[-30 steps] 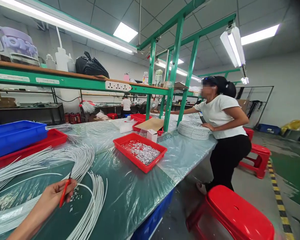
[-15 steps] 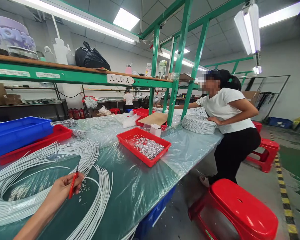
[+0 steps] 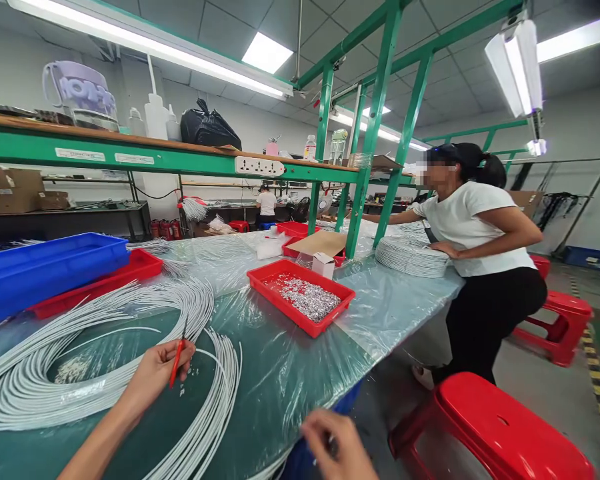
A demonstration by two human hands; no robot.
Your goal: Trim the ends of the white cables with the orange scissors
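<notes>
The left hand [image 3: 155, 370] is closed around a small red tool [image 3: 176, 363]. The fingers and the thumb pinch its handle, and its thin dark tip points up and away from the palm. I cannot tell if it is a pair of snips or a pick. The right hand [image 3: 337, 447] is at the bottom edge of the view, well apart from the tool and to the right of it. It is blurred, so I cannot tell if it is open or if it holds something small.

The white cords [image 3: 105, 320] lie in big loops on the plastic sheet [image 3: 280, 380]. They curve just above the tool tip, run on to the left of the grip, and one bundle passes close under the fingers on the right. A few small silver bits [image 3: 183, 391] lie on the sheet just below the grip. Many more of them fill the red tray [image 3: 280, 308], which is further away, up and to the right. A blue tray [image 3: 45, 267] stands far to the upper left. Another person [image 3: 475, 220] works on a stack of coiled cord far to the right.

In my judgement, this work goes well if the pinch stays low on the handle, so the tip is steady. The tip should meet only one cord, not the bundle beside it. It would help if the free hand held that cord flat near the tip.
</notes>
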